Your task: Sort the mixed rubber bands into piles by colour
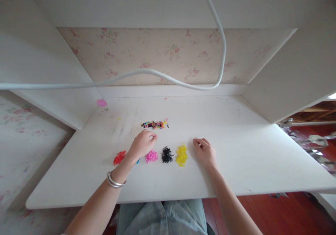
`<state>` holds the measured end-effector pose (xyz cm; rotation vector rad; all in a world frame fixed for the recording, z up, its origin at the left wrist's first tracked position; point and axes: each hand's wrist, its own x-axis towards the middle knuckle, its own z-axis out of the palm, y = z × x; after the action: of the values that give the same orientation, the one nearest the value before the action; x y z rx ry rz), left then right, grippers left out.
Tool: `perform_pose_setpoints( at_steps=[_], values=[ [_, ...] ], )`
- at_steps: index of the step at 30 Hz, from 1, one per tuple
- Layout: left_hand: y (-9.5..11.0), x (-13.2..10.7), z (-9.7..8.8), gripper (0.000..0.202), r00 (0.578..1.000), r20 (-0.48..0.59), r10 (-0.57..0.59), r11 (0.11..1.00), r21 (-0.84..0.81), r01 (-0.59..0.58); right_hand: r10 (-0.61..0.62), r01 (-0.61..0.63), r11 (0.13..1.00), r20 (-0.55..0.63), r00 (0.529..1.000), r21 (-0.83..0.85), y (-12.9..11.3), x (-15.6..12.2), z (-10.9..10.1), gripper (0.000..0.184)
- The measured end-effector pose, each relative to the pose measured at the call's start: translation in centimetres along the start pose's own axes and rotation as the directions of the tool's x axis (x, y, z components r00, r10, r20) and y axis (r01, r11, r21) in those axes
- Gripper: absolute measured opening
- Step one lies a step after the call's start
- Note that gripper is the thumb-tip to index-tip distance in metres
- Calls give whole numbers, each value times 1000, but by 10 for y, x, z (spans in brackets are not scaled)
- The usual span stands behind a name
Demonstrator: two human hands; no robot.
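My left hand (144, 144) is closed in a pinch just in front of a mixed pile of small coloured loops (154, 124), which look like little elastic bands. What its fingertips hold, if anything, is too small to make out. My right hand (206, 153) rests at the right of the yellow pile (181, 155), thumb and fingers pressed together; any content is hidden. Sorted piles lie in a row: red (119, 157), blue (138, 161) mostly covered by my left wrist, pink (151, 156), black (167, 154), then yellow. One dark loop (168, 125) lies beside the mixed pile.
The white desktop (241, 158) sits in an alcove with side panels. A white cable (157, 73) hangs across the view above it. At the back left is a pink round item (101, 102). Glassy objects (317, 140) stand beyond the right edge.
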<state>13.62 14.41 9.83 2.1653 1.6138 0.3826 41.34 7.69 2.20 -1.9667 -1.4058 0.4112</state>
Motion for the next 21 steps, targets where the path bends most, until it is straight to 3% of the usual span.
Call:
perform_pose_setpoints(
  at_steps=[4,11,16,21],
  values=[
    [-11,-15,4,24,990,131,-43,999,37,39,-17,17,1000,4,1000,-19,1,0,1,38],
    [-12,-17,10,23,984,171,-43,997,67,32,-20,20,1000,4,1000,-21,2,-2,1,39],
    [-14,-22,-5,25,993,102,-52,995,90,43,-23,23,1000,4,1000,-10,2,-4,1,39],
    [-21,-56,-19,29,993,-119,-18,999,-41,13,-32,33,999,42,999,-39,0,0,2,36]
  ],
)
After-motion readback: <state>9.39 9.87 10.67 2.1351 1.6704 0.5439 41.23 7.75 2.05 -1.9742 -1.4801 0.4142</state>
